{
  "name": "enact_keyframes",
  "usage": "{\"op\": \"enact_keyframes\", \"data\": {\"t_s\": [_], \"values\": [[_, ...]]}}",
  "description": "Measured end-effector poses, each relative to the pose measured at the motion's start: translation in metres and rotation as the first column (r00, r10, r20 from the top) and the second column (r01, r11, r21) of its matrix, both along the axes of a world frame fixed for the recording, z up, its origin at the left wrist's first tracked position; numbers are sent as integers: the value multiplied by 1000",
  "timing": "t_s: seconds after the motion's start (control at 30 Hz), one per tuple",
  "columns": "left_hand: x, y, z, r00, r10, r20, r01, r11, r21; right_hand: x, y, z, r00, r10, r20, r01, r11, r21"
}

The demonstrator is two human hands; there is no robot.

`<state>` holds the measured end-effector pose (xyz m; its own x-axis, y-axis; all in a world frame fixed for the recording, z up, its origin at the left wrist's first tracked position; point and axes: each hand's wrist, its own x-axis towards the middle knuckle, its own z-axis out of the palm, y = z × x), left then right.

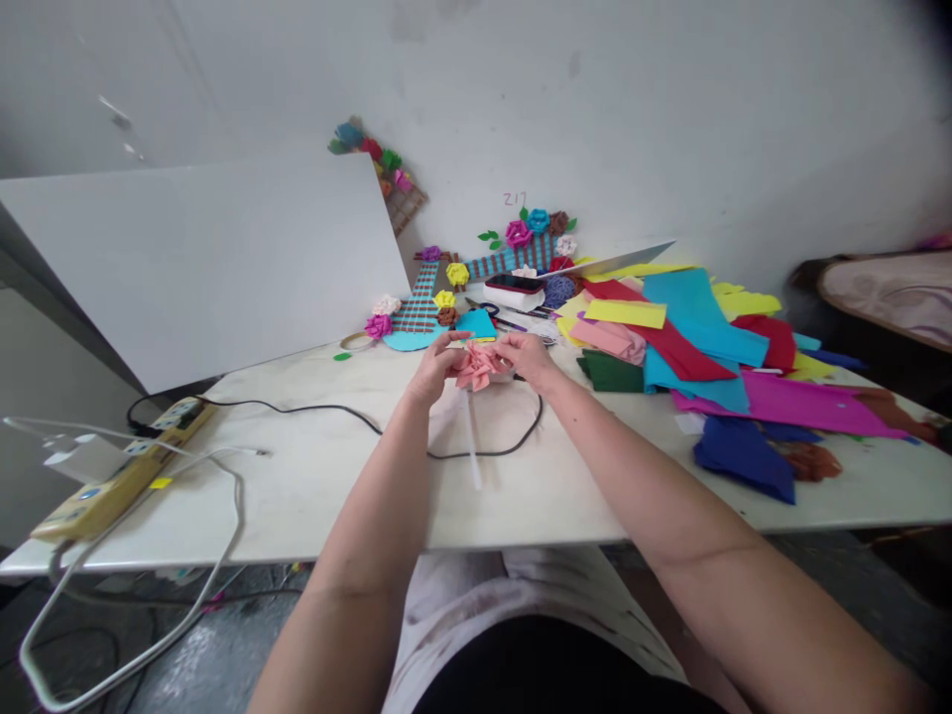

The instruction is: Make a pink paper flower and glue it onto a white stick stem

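A pink paper flower (480,366) is held between my two hands above the white table. My left hand (437,368) has its fingers closed on the flower's left petals. On the other side, my right hand (527,358) pinches the right petals. Below the flower a whitish translucent glue stick (474,456) lies on the tabletop, pointing toward me. A black cable (491,455) loops past it. Just beyond my hands lie a piece of blue paper (476,323) and a pair of scissors (487,309).
Colourful crepe paper sheets (699,337) are heaped at the right. A yellow power strip (123,474) with cables sits at the left edge. A large white board (215,268) leans at the back left. Woven guitar shapes with paper flowers (420,302) and a phone (515,284) stand behind.
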<state>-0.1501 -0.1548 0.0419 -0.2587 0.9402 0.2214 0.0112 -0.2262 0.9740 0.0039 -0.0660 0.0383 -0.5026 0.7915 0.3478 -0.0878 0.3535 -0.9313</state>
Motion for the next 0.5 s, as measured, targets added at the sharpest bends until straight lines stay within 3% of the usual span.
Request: {"op": "enact_keyframes", "data": {"t_s": [0.3,0.5], "values": [[-1,1,-3,998,-59,9,60,998,-37,-3,1,-4,999,-3,-45,2,1000,-21],[1,0,-2,999,-37,23,38,999,-27,-1,-2,-1,999,-13,-45,13,1000,-6]]}}
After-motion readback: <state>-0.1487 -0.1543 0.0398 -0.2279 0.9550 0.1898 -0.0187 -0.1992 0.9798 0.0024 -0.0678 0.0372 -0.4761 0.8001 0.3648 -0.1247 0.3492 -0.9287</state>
